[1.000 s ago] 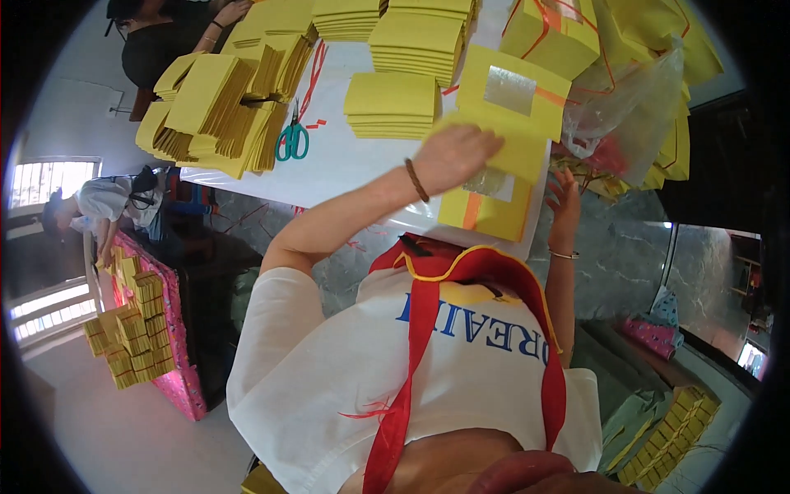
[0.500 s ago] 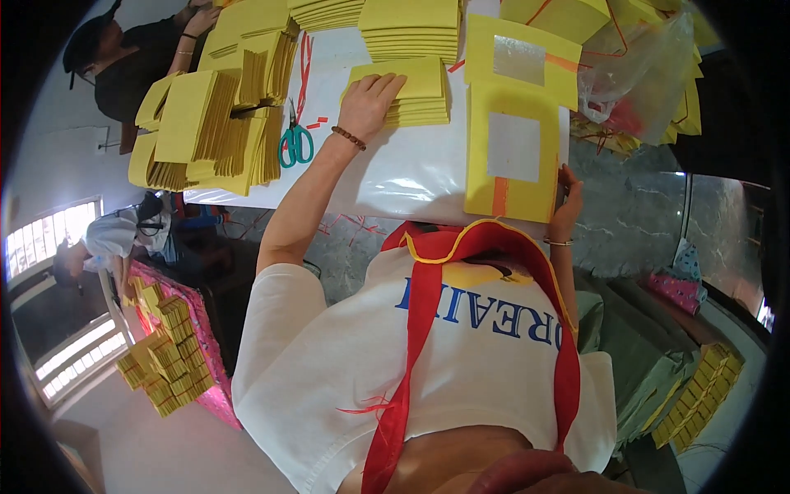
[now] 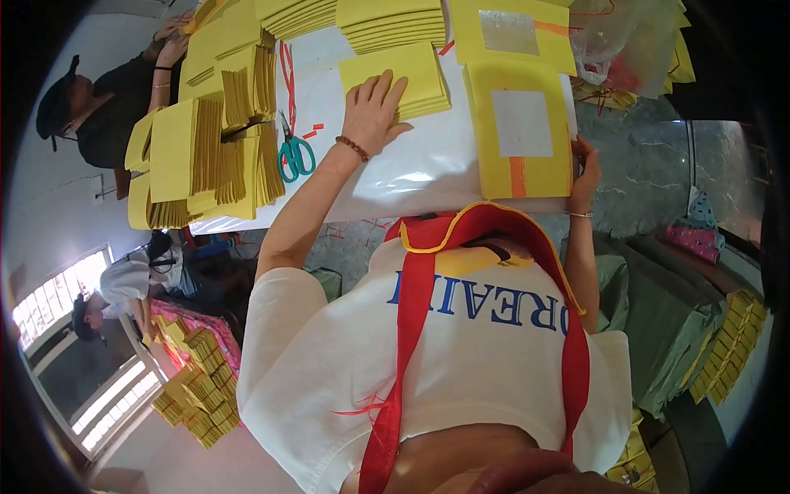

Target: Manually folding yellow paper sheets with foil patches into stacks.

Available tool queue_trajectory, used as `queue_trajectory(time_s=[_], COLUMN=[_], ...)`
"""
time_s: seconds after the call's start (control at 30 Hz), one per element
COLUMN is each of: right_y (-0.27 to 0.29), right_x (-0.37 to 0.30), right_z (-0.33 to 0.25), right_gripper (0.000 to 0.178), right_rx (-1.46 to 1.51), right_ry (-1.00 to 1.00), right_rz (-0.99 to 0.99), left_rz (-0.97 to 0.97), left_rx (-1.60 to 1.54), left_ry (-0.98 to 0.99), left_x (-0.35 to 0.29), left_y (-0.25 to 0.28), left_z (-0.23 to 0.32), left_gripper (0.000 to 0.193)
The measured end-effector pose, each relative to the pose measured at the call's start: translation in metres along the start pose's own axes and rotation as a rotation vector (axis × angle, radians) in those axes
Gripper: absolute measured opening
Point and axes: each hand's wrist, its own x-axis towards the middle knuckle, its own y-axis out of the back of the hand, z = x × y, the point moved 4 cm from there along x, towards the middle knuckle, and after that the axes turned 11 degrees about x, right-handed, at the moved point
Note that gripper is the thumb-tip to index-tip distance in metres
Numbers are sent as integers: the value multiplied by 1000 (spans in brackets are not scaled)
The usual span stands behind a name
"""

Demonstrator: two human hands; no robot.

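Observation:
My left hand point(image 3: 377, 114) lies palm down with fingers spread on a low stack of folded yellow paper point(image 3: 409, 74), thumb apart over the white table cover. Along the right edge of a larger yellow paper piece point(image 3: 500, 173), with a pale rectangle and an orange strip, rests my right hand point(image 3: 585, 171). Its fingers are loosely bent, touching or close to that edge, and partly hidden; no hold on the paper can be made out. A similar yellow piece point(image 3: 555, 56) lies just beyond. Teal-handled scissors point(image 3: 295, 155) are left of my left hand, near red strips point(image 3: 287, 78).
Stacks of folded yellow paper point(image 3: 173, 152) crowd the table's left side; another stack point(image 3: 391, 25) stands at the back. A clear plastic bag point(image 3: 634, 37) is at the far right. Two people work at left, one by a pink-covered table with yellow bundles point(image 3: 202, 375).
My left hand has slid slightly down off the stack's left part, its fingers spreading and the thumb now apart. My right hand stays at the yellow paper's edge. The whole view has shifted.

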Motion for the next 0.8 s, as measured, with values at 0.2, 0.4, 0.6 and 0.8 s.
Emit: queue_trajectory(time_s=[0.2,0.4,0.6,0.8], right_y=[3,3,-3,-1], right_x=[2,4,4,5], right_z=[3,5,2,10], right_gripper=[48,45,44,44], right_rx=[-22,5,33,35], right_ry=[24,0,-23,-14], right_rz=[-11,-32,-69,-84], left_rz=[-50,-41,32,4], left_rx=[70,94,31,71], left_ry=[-117,-77,34,70], left_x=[8,7,9,9], left_y=[-1,-3,-18,-18], left_z=[-20,-18,-25,-25], left_gripper=[72,68,53,52])
